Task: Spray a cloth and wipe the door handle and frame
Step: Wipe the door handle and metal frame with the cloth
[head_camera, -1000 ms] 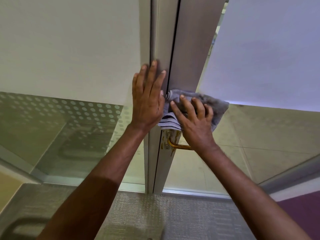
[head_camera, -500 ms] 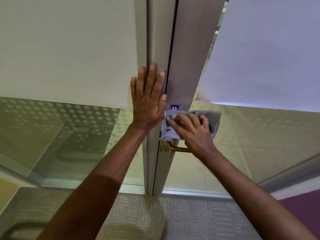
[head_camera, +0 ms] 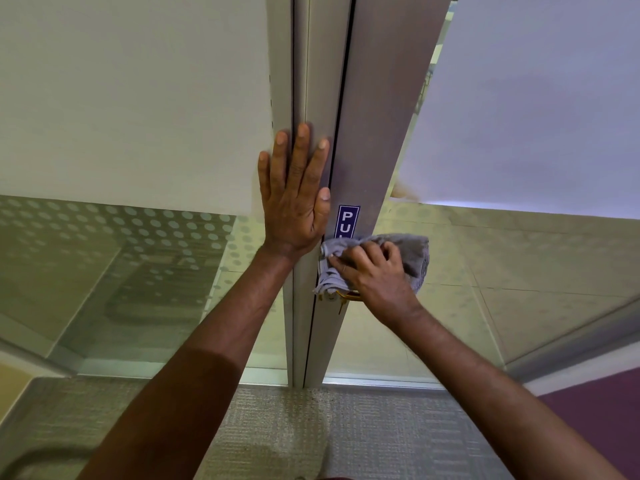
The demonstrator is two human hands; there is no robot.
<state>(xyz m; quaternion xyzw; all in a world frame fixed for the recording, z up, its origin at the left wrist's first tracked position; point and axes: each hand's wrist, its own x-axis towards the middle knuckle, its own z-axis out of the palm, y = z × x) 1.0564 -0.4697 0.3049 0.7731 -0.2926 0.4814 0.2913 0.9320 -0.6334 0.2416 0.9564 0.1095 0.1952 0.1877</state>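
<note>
The only writing I can read is on a narrow blue sticker with white capital letters (head_camera: 347,221), stuck upright on the brushed grey metal door stile (head_camera: 374,133). The letters run from top to bottom: "P", then "U", and the top of a third letter. The rest is hidden under the crumpled grey cloth (head_camera: 414,252) that my right hand (head_camera: 375,277) presses there.

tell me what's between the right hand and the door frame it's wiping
In the head view, the grey cloth lies between the right hand and the metal door frame, bunched just above the brass handle.
</note>
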